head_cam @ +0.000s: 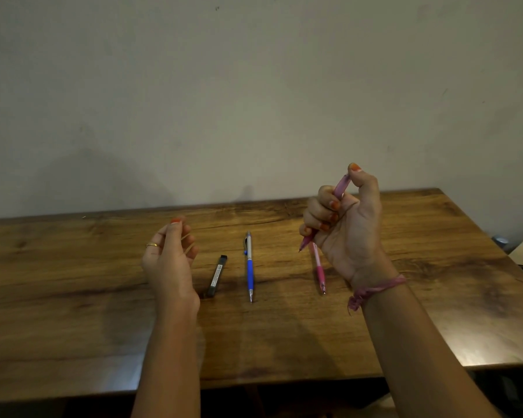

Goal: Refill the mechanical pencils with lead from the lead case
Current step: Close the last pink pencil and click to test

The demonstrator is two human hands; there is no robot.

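- The wall (pixel 254 86) fills the upper half of the view: plain, pale grey-green plaster, matt, with a few small dark specks.
- The table (pixel 435 297) is a wide wooden top with a warm brown, streaky grain and a dull sheen; its far edge meets the wall.
- The right hand (pixel 347 224) is raised above the table, fingers curled tight round a purple pencil (pixel 340 188) (slim, translucent plastic), thumb pressed on its upper end, tip pointing down and to the left. A pink thread band (pixel 375 289) circles the wrist.
- The left hand (pixel 169 254) hovers above the table, fingers loosely bent, fingertips drawn near the thumb; whether it pinches anything I cannot tell. It wears a gold ring (pixel 152 245).
- The blue pencil (pixel 249 267) lies flat mid-table, silver upper barrel, blue grip, tip toward the viewer.
- The pink pencil (pixel 319 271) lies flat just beneath the right hand.
- The lead case (pixel 217 276) (a narrow dark box) lies flat between the left hand and the blue pencil.
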